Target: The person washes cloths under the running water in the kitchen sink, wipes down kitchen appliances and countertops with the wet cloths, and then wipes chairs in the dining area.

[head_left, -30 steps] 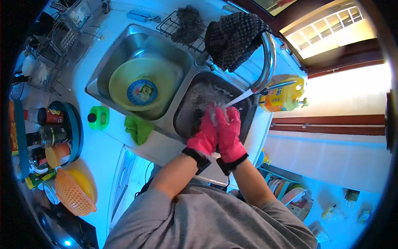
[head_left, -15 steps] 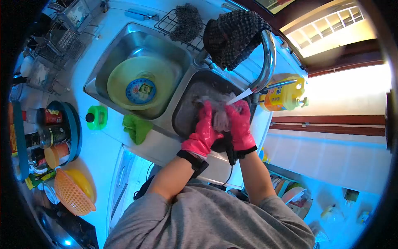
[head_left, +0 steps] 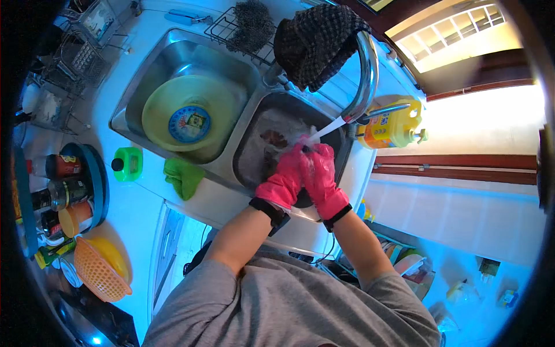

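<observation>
1. Nearest, the person's grey shirt (head_left: 289, 295) lies below the dark basin (head_left: 244, 165), with both forearms reaching up to it.
2. The left hand (head_left: 286, 175), in a pink glove, and the right hand (head_left: 319, 176), gloved alike, meet over the dark basin, fingers curled in and closed around a pale wet thing (head_left: 314, 136). The gloves hide most of it, so its shape cannot be told.
3. Water (head_left: 327, 128) runs from the faucet (head_left: 370, 81) onto the hands inside the dark basin; a brownish patch (head_left: 273, 138) there is too blurred to name.
4. Left of the dark basin, a green cloth (head_left: 184, 178) rests on the counter, near a green bottle (head_left: 132, 164).
5. The steel basin (head_left: 193, 55) adjoins the dark basin on its left and holds a yellowish bowl (head_left: 159, 107) with a blue-rimmed round item (head_left: 189, 124) inside.
6. Right of the dark basin stands a yellow jug (head_left: 390, 124).
7. Beyond the dark basin, a dark checked cloth (head_left: 318, 46) drapes over the faucet, and a wire scrubber (head_left: 251, 26) sits on a rack (head_left: 218, 28).
</observation>
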Available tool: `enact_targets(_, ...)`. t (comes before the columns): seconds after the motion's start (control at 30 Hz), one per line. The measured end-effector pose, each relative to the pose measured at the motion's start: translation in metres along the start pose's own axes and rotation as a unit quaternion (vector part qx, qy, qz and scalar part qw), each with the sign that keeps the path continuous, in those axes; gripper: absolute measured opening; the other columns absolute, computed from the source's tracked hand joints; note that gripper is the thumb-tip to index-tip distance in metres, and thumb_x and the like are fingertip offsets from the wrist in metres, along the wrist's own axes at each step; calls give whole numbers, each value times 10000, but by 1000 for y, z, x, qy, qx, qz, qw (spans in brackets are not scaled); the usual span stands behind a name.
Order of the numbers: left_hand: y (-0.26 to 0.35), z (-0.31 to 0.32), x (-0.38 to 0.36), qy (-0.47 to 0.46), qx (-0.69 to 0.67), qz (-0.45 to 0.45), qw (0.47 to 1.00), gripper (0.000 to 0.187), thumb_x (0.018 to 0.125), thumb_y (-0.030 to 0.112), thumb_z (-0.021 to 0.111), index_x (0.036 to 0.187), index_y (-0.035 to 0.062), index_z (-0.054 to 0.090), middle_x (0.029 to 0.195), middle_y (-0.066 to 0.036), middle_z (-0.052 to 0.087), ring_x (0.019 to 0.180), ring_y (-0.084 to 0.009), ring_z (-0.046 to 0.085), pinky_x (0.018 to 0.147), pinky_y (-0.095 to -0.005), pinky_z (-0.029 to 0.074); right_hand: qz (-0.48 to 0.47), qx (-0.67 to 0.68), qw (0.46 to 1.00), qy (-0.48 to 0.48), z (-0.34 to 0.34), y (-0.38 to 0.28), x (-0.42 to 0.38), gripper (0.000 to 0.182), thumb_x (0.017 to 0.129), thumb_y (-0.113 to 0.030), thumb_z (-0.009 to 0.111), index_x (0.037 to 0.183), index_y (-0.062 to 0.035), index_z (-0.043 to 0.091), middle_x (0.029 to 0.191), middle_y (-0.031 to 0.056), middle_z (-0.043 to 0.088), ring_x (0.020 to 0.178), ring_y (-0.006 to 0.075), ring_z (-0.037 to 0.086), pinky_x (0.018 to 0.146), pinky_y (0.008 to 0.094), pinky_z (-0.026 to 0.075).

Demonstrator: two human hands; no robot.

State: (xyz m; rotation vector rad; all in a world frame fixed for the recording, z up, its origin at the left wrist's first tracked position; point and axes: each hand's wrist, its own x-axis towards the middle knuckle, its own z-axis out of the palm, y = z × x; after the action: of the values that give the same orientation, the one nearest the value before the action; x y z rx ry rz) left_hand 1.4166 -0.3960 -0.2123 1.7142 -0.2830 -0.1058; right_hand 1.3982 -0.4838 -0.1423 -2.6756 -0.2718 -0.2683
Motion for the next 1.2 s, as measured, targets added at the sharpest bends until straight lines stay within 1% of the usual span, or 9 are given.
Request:
enact_targets(0.2, -11, 4, 4, -4, 214, -37, 976, 404, 833, 361, 616, 1088, 52, 564, 918, -175, 659, 820, -348, 633, 717, -420, 493, 79, 220, 972, 8, 15, 34, 8, 322, 926, -354, 521, 945, -52, 632, 846, 109, 647, 775, 311, 598, 694, 447, 464)
enact_targets(0.3, -10, 6, 9, 110, -320, -291, 895, 384, 869, 408, 590, 995, 47, 623, 833, -111, 666, 776, -296, 639, 714, -399, 516, 270, 481, 833, 47, 32, 37, 9, 354, 932, -371, 529, 1077, -56, 599, 964, 88, 648, 887, 242, 604, 787, 411, 472)
enact_targets(0.37, 6, -6, 4, 105, -309, -263, 908, 397, 860, 444, 625, 997, 70, 626, 850, -81, 642, 819, -238, 610, 759, -386, 504, 306, 539, 774, 133, 28, 28, 9, 384, 932, -373, 537, 1149, -58, 572, 1021, 81, 638, 940, 203, 597, 835, 387, 470)
enact_targets(0.47, 17, -22, 2, 94, -212, -264, 936, 452, 843, 417, 665, 1125, 76, 572, 1028, -113, 619, 959, -213, 578, 846, -380, 476, 458, 775, 423, -105, -7, 11, 16, 288, 905, -256, 612, 1115, -65, 563, 980, 51, 627, 782, 161, 627, 709, 289, 520)
enact_targets(0.6, 18, -26, -1, 139, -379, -196, 894, 637, 848, 559, 591, 1262, 88, 480, 1198, -111, 554, 1059, -205, 537, 923, -377, 441, 346, 579, 725, -137, -13, 33, 17, 392, 763, -207, 766, 1074, -76, 565, 1174, 196, 571, 1134, 288, 539, 950, 404, 429)
enact_targets(0.7, 40, -47, 8, -132, -791, -302, 515, 675, 831, 596, 575, 1265, 93, 459, 1199, -88, 516, 1067, -204, 523, 926, -324, 436, -91, 278, 955, -46, -9, 36, 18, 442, 677, -206, 821, 1036, -95, 588, 1258, 215, 505, 1198, 352, 485, 963, 430, 413)
enact_targets(0.97, -15, -2, 9, -71, -606, -210, 764, 475, 923, 495, 437, 1169, 105, 553, 1086, -122, 613, 984, -238, 594, 868, -359, 467, -178, 76, 980, -53, -29, -3, 5, 322, 733, -194, 761, 986, -68, 607, 1251, 239, 490, 1163, 393, 475, 946, 453, 401)
enact_targets(1.07, -26, 12, 8, -3, -265, -25, 964, 415, 949, 430, 408, 1127, 98, 581, 1035, -143, 645, 945, -257, 621, 834, -370, 482, -102, 64, 993, 19, -8, 4, 11, 300, 803, -336, 677, 950, -78, 631, 1185, 198, 556, 1062, 393, 518, 873, 466, 423)
enact_targets(1.2, -5, 4, 21, 5, 197, -73, 978, 296, 873, 320, 508, 1025, 94, 623, 885, -156, 680, 805, -291, 671, 656, -386, 520, 15, 68, 997, 36, 11, 11, 11, 225, 857, -274, 603, 885, -53, 635, 980, 197, 615, 917, 384, 569, 785, 459, 456)
